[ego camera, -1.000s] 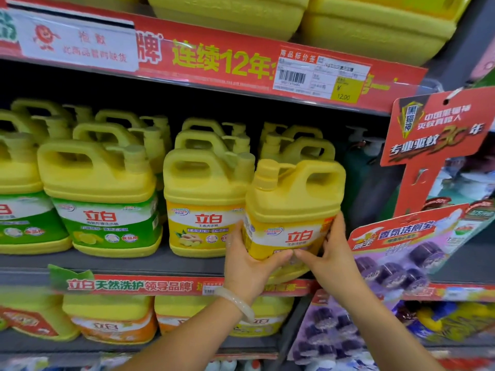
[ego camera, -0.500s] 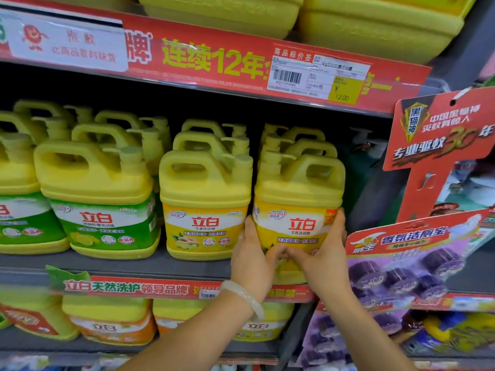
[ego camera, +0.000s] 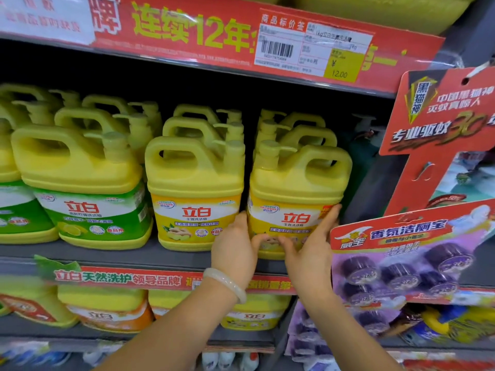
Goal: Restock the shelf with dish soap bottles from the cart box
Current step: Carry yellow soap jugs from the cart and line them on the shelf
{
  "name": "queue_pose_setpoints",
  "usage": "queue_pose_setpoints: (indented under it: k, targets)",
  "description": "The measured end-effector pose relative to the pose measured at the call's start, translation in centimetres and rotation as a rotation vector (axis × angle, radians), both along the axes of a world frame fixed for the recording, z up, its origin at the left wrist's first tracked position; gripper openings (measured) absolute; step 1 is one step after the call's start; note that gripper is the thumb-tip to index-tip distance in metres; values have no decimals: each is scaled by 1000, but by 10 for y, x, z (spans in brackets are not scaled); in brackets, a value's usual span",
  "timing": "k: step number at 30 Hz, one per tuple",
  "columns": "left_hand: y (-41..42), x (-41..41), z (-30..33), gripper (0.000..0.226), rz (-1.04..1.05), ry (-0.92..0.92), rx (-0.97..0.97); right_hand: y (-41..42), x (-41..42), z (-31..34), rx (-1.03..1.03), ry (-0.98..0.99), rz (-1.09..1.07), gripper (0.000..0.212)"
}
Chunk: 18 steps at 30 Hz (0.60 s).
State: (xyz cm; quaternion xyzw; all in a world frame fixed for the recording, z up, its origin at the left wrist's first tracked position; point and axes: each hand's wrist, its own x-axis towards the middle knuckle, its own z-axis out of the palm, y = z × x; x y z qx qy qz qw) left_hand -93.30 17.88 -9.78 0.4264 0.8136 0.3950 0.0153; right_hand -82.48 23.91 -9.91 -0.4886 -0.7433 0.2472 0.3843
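Note:
A yellow dish soap bottle (ego camera: pixel 297 194) with a handle and a yellow label stands upright at the front right of the grey shelf (ego camera: pixel 112 257). My left hand (ego camera: pixel 235 250) presses its lower left side and my right hand (ego camera: pixel 312 250) cups its lower right side, thumbs meeting at the label. A pale bangle sits on my left wrist. More yellow-label bottles (ego camera: pixel 195 194) stand in rows beside and behind it. The cart box is out of view.
Green-label bottles (ego camera: pixel 85 188) fill the shelf's left. A red price strip (ego camera: pixel 241 36) edges the shelf above. Hanging cardboard packs of purple toilet blocks (ego camera: pixel 407 261) and a red sign (ego camera: pixel 442 119) crowd the right. Orange-label bottles (ego camera: pixel 107 311) sit on the lower shelf.
The bottle went from tilted at the shelf's lip to upright and further back, level with the neighbouring front bottle. Both hands followed it in and stay on its sides.

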Motion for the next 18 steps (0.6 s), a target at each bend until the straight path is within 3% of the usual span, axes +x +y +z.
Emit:
queue_pose_setpoints:
  k: [3, 11, 15, 18]
  targets:
    - [1, -3, 2, 40, 13, 43, -75, 0, -3, -3, 9, -1, -1, 115]
    - [6, -5, 5, 39, 51, 92, -131, 3, -9, -4, 11, 2, -31, 117]
    - [-3, -5, 1, 34, 33, -27, 11, -3, -9, -1, 25, 10, -27, 117]
    - [-22, -10, -6, 24, 148, -172, 225, -12, -7, -2, 101, 35, 0, 115]
